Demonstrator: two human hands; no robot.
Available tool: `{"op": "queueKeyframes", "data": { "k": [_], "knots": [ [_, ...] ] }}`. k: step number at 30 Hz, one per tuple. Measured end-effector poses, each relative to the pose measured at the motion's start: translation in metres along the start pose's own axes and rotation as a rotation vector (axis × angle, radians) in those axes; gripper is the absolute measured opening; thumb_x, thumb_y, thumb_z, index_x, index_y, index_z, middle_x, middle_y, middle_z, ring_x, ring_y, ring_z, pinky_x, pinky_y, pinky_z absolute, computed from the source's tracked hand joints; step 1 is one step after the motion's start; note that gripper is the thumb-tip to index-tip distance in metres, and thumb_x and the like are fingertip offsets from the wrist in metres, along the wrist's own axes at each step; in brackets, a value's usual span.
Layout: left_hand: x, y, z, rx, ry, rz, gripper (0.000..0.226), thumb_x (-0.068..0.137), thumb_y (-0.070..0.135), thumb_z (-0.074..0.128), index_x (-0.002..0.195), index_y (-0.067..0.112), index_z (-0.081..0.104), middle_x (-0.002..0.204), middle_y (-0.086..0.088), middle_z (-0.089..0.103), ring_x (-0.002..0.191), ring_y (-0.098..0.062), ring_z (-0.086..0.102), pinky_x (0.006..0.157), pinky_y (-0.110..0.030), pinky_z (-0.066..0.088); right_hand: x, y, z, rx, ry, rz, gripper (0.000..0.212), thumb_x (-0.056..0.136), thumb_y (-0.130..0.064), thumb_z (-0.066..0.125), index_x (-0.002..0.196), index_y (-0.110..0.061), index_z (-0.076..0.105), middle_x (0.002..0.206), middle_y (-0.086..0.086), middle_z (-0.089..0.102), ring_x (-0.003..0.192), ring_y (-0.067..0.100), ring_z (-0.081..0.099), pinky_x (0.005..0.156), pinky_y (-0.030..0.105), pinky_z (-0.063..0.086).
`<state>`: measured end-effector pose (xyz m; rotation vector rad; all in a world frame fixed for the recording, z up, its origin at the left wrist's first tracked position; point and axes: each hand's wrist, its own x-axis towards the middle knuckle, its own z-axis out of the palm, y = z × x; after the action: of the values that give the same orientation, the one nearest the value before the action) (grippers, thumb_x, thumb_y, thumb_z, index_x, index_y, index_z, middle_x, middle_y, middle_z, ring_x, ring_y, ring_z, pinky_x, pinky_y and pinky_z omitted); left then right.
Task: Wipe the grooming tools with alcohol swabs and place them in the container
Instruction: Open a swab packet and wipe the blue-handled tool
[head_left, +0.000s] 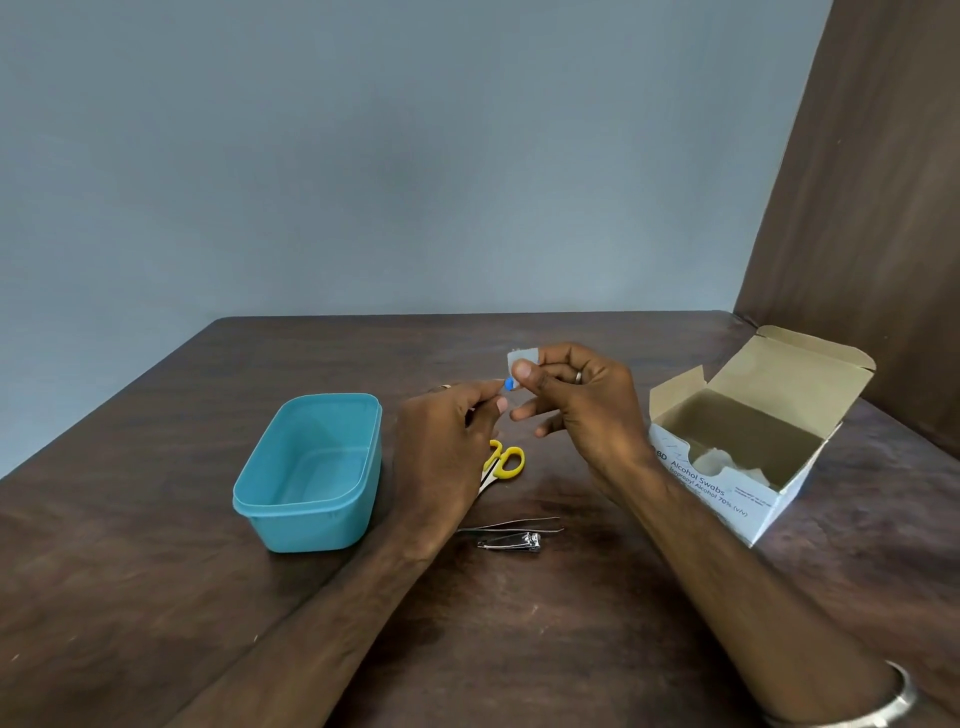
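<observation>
Both hands are raised above the middle of the table, pinching a small alcohol swab packet (521, 359), white with a blue edge. My right hand (576, 410) grips its top between thumb and forefinger. My left hand (447, 441) pinches its lower blue part. Below the hands lie yellow-handled scissors (505, 461), partly hidden by my left hand. Nearer to me rest thin metal tweezers (511, 525) and a metal nail clipper (511, 541). An open teal container (311, 519) with nothing visible inside stands to the left.
An open white cardboard box (727, 499) labelled Alcohol Swabs stands at the right, flap up, with a few packets inside. The dark wooden table (156, 597) meets a grey wall behind and a brown panel at the right.
</observation>
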<state>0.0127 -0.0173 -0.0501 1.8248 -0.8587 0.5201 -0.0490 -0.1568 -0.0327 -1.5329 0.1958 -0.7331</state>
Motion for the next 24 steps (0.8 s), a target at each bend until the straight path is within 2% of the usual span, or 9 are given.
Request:
{"op": "queueKeyframes", "data": {
  "k": [4, 7, 11, 15, 17, 19, 21, 24],
  "knots": [
    [0.0004, 0.0007, -0.0012, -0.044, -0.011, -0.026, 0.02, 0.09, 0.026, 0.069, 0.109, 0.024, 0.075, 0.071, 0.024, 0.064, 0.067, 0.005, 0.066, 0.058, -0.013, 0.051, -0.0002, -0.0004, 0.001, 0.032, -0.028, 0.012, 0.016, 0.085, -0.012, 0.08, 0.098, -0.014, 0.071, 0.083, 0.003, 0.079, 0.061, 0.02, 0.074, 0.045, 0.026, 0.051],
    [0.0005, 0.0002, -0.0015, -0.066, -0.013, -0.017, 0.02, 0.09, 0.026, 0.069, 0.11, 0.026, 0.075, 0.068, 0.029, 0.061, 0.064, 0.006, 0.066, 0.057, -0.019, 0.056, -0.0008, -0.0003, 0.001, 0.029, -0.038, 0.003, 0.026, 0.081, -0.009, 0.083, 0.103, -0.013, 0.069, 0.086, 0.003, 0.079, 0.061, 0.02, 0.073, 0.046, 0.028, 0.051],
    [0.0003, -0.0021, -0.0009, -0.077, -0.02, -0.018, 0.021, 0.09, 0.028, 0.069, 0.11, 0.027, 0.074, 0.062, 0.026, 0.063, 0.061, 0.004, 0.065, 0.057, -0.026, 0.058, -0.0003, 0.0008, 0.0003, -0.009, -0.031, -0.031, 0.032, 0.079, -0.011, 0.085, 0.106, -0.016, 0.07, 0.084, 0.001, 0.078, 0.059, 0.02, 0.072, 0.046, 0.029, 0.051],
    [0.0005, -0.0019, 0.0009, -0.144, -0.024, -0.087, 0.018, 0.09, 0.028, 0.07, 0.107, 0.028, 0.075, 0.058, 0.021, 0.065, 0.056, 0.002, 0.065, 0.057, -0.025, 0.056, 0.0002, 0.0016, 0.0, 0.019, -0.013, -0.032, 0.02, 0.084, -0.012, 0.081, 0.102, -0.015, 0.072, 0.079, 0.0, 0.078, 0.058, 0.018, 0.071, 0.047, 0.028, 0.051],
    [0.0014, -0.0014, 0.0003, -0.237, -0.041, -0.151, 0.015, 0.09, 0.027, 0.069, 0.099, 0.037, 0.076, 0.062, 0.014, 0.07, 0.054, -0.003, 0.065, 0.055, -0.024, 0.056, -0.0001, 0.001, 0.0004, 0.038, -0.032, -0.028, 0.022, 0.084, -0.009, 0.08, 0.104, -0.015, 0.072, 0.08, 0.001, 0.078, 0.06, 0.018, 0.072, 0.048, 0.029, 0.051],
    [0.0029, 0.0001, -0.0017, -0.319, -0.049, -0.212, 0.024, 0.09, 0.025, 0.069, 0.088, 0.049, 0.073, 0.064, 0.008, 0.071, 0.051, -0.008, 0.064, 0.053, -0.027, 0.057, -0.0006, -0.0001, 0.0006, 0.05, -0.054, -0.029, 0.026, 0.083, -0.005, 0.079, 0.107, -0.013, 0.071, 0.082, 0.002, 0.078, 0.063, 0.017, 0.072, 0.049, 0.029, 0.051],
    [0.0046, 0.0021, -0.0033, -0.396, -0.045, -0.269, 0.026, 0.09, 0.018, 0.069, 0.085, 0.043, 0.075, 0.067, 0.004, 0.073, 0.05, -0.012, 0.062, 0.052, -0.032, 0.056, -0.001, -0.0008, 0.0002, 0.049, -0.068, -0.032, 0.028, 0.083, -0.003, 0.079, 0.109, -0.012, 0.071, 0.083, 0.003, 0.078, 0.065, 0.017, 0.073, 0.049, 0.029, 0.052],
    [0.0062, 0.0062, -0.0041, -0.52, -0.059, -0.35, 0.016, 0.091, 0.01, 0.067, 0.091, 0.023, 0.077, 0.07, 0.001, 0.073, 0.049, -0.012, 0.056, 0.048, -0.026, 0.051, -0.0014, -0.0012, -0.0019, 0.075, -0.095, -0.017, 0.023, 0.087, -0.005, 0.075, 0.105, -0.019, 0.075, 0.085, 0.003, 0.078, 0.068, 0.016, 0.072, 0.051, 0.029, 0.053]
  ]
}}
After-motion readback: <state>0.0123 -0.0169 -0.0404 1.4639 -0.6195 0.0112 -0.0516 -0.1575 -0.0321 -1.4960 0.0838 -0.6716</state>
